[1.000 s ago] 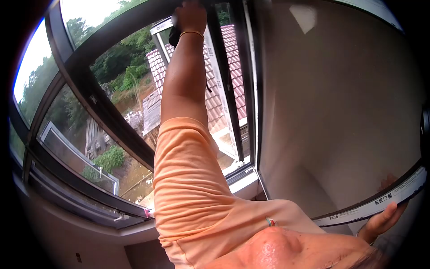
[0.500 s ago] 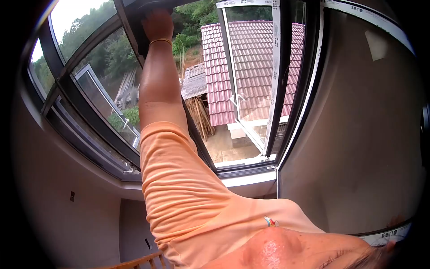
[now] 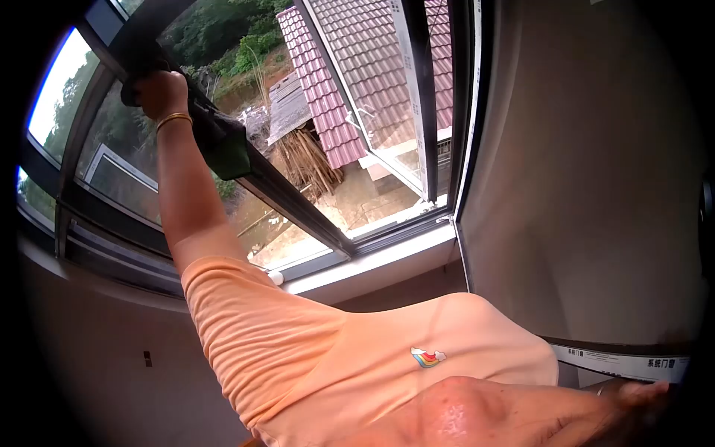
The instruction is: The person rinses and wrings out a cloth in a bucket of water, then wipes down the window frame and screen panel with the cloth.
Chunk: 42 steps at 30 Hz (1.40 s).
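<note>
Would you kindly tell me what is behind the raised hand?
The dark window frame shows just past the raised hand; whatever the hand itself covers cannot be seen.

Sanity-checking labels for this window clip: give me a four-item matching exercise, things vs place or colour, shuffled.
1. Left hand
2. Printed strip near the right hand
3. Tiled roof
4. Shirt

A. Pinkish red, outdoors
B. Peach, with a rainbow motif
C. Up at the dark window frame
D. Along the large panel's lower edge

Pairs: 1-C, 2-D, 3-A, 4-B
</note>
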Available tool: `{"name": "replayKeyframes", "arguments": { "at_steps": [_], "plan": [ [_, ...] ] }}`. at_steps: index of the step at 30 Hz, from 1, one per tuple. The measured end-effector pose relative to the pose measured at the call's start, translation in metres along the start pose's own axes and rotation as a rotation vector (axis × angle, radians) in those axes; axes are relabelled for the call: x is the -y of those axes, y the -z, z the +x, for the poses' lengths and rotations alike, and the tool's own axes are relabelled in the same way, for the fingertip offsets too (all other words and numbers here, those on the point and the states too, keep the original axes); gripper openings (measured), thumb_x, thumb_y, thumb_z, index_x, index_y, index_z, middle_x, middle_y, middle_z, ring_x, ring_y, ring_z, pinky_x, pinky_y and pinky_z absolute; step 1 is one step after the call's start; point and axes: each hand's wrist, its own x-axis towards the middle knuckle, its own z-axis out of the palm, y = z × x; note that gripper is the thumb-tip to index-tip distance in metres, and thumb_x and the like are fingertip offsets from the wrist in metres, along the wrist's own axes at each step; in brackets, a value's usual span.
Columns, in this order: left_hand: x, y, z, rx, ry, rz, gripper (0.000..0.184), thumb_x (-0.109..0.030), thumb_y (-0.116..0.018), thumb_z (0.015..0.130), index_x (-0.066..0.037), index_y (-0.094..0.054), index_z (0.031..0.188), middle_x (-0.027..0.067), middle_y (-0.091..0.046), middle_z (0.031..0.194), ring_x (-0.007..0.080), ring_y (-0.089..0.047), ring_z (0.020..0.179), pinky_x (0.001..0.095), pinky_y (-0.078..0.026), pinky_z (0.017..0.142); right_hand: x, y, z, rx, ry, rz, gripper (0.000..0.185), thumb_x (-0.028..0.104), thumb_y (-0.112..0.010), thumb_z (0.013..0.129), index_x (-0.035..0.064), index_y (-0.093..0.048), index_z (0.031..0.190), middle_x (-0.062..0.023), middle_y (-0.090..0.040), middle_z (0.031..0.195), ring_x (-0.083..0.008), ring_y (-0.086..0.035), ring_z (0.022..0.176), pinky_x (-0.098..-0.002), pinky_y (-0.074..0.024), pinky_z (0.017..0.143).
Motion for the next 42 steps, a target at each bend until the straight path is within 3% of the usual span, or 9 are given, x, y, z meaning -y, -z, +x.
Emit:
{"name": "replayKeyframes", "arguments": {
  "at_steps": [3,7,9,15,21,25,28,31,42],
  "plan": [
    [0.0,-0.008,-0.027,-0.116,-0.018,-0.016,0.036,-0.027,-0.061,0.08,0.002,-0.064,0.102,0.0304,-0.058,0.112,0.0472,-0.062,0.1,0.0519,-0.055,0.083,-0.025,0.022,-0.018,-0.297,-0.325,0.09,0.069,0.057,-0.029,0.1,-0.0048,-0.057,0.089,-0.0122,-0.059,0.067,-0.0206,-0.054,0.055,-0.0304,-0.0425,0.045],
    [-0.028,-0.022,-0.019,-0.066,-0.119,-0.185,0.035,-0.027,-0.06,0.078,0.002,-0.065,0.098,0.0285,-0.064,0.099,0.0435,-0.064,0.095,0.0508,-0.054,0.083,-0.066,0.056,-0.026,0.147,-0.25,0.166,0.074,0.053,-0.039,0.098,-0.0122,-0.046,0.13,-0.0247,-0.053,0.129,-0.0311,-0.055,0.113,-0.0376,-0.0461,0.094],
    [-0.087,0.022,-0.05,-0.201,-0.154,-0.67,0.029,-0.023,-0.061,0.076,0.001,-0.065,0.091,0.0241,-0.068,0.089,0.0409,-0.066,0.089,0.047,-0.053,0.082,-0.06,0.048,-0.021,0.175,-0.197,0.216,0.075,0.054,-0.037,0.097,-0.0127,-0.046,0.131,-0.0252,-0.055,0.125,-0.0308,-0.056,0.109,-0.0367,-0.0474,0.09],
    [-0.232,0.093,-0.121,0.118,-0.169,-1.768,0.016,-0.008,-0.065,0.075,0.003,-0.064,0.088,0.0076,-0.067,0.081,0.0181,-0.064,0.074,0.0317,-0.05,0.071,-0.038,0.037,-0.016,0.107,-0.209,0.154,0.078,0.057,-0.036,0.096,-0.0124,-0.046,0.129,-0.0243,-0.058,0.12,-0.0281,-0.059,0.099,-0.0345,-0.0475,0.084],
    [-0.395,0.139,-0.155,0.862,0.05,-2.606,0.032,-0.018,-0.067,0.082,0.002,-0.06,0.106,0.0141,-0.065,0.098,0.0233,-0.063,0.087,0.0341,-0.05,0.079,-0.048,0.047,-0.023,0.135,-0.253,0.181,0.075,0.055,-0.039,0.096,-0.011,-0.044,0.131,-0.0222,-0.057,0.122,-0.0263,-0.059,0.102,-0.0332,-0.0478,0.083],
    [-0.492,0.182,-0.15,0.064,-0.091,-2.208,0.031,-0.021,-0.052,0.095,0.006,-0.061,0.109,0.0222,-0.06,0.121,0.0422,-0.052,0.112,0.0462,-0.039,0.098,-0.036,0.033,-0.022,0.004,-0.214,0.121,0.079,0.057,-0.039,0.095,-0.0098,-0.039,0.137,-0.0217,-0.052,0.129,-0.0269,-0.056,0.108,-0.0337,-0.0486,0.085],
    [-0.499,0.173,-0.137,0.009,-0.077,-1.997,0.036,-0.026,-0.054,0.095,0.008,-0.063,0.098,0.0301,-0.064,0.101,0.0471,-0.056,0.099,0.0493,-0.042,0.09,-0.046,0.049,-0.028,0.109,-0.251,0.132,0.08,0.058,-0.039,0.095,-0.009,-0.039,0.138,-0.0207,-0.053,0.126,-0.0272,-0.056,0.108,-0.0337,-0.0482,0.086],
    [-0.522,0.155,-0.146,-0.041,0.013,-1.806,0.044,-0.039,-0.062,0.088,0.0,-0.062,0.109,0.0215,-0.061,0.113,0.0404,-0.053,0.111,0.0468,-0.041,0.098,-0.042,0.046,-0.027,0.095,-0.251,0.128,0.082,0.06,-0.039,0.094,-0.0081,-0.038,0.139,-0.019,-0.054,0.121,-0.0266,-0.056,0.106,-0.033,-0.0472,0.083],
    [-0.452,0.109,-0.325,0.165,-0.316,-1.898,0.037,-0.031,-0.052,0.097,0.0,-0.058,0.116,0.0223,-0.057,0.119,0.0446,-0.044,0.116,0.0484,-0.032,0.104,-0.029,0.025,-0.019,0.013,-0.254,0.187,0.083,0.064,-0.039,0.093,-0.0077,-0.041,0.136,-0.0155,-0.056,0.11,-0.0201,-0.051,0.091,-0.0301,-0.0401,0.071]
  ]
}}
